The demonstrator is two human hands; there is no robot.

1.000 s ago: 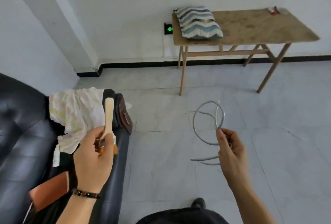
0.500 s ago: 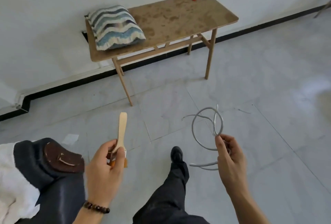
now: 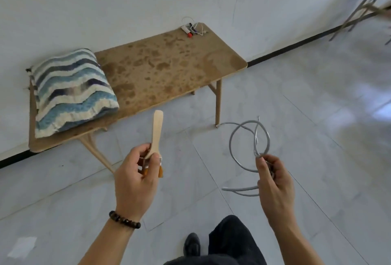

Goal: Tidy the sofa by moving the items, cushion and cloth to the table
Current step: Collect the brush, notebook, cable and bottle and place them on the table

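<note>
The left hand (image 3: 137, 180) is reaching in from 6 o'clock, back of the hand to the camera, with the forearm slanting toward 1 o'clock and a bead bracelet (image 3: 124, 220) on the wrist. Its fingers and thumb are curling round the brush (image 3: 157, 133) at the ferrule. The brush is standing nearly upright over the floor, its wooden handle pointing to 12 o'clock at the table's (image 3: 169, 63) front edge and its orange bristle end pointing to 6.

The right hand (image 3: 275, 184) is coming in from 5 o'clock and pinching a grey cable (image 3: 237, 154). The loops are rising toward 11 o'clock and two loose ends are trailing toward 9.

The table is running from 8 to 2 o'clock. The cushion (image 3: 72, 91) is lying on its 8 o'clock end, and small items (image 3: 191, 29) are sitting at the far 1 o'clock corner.
</note>
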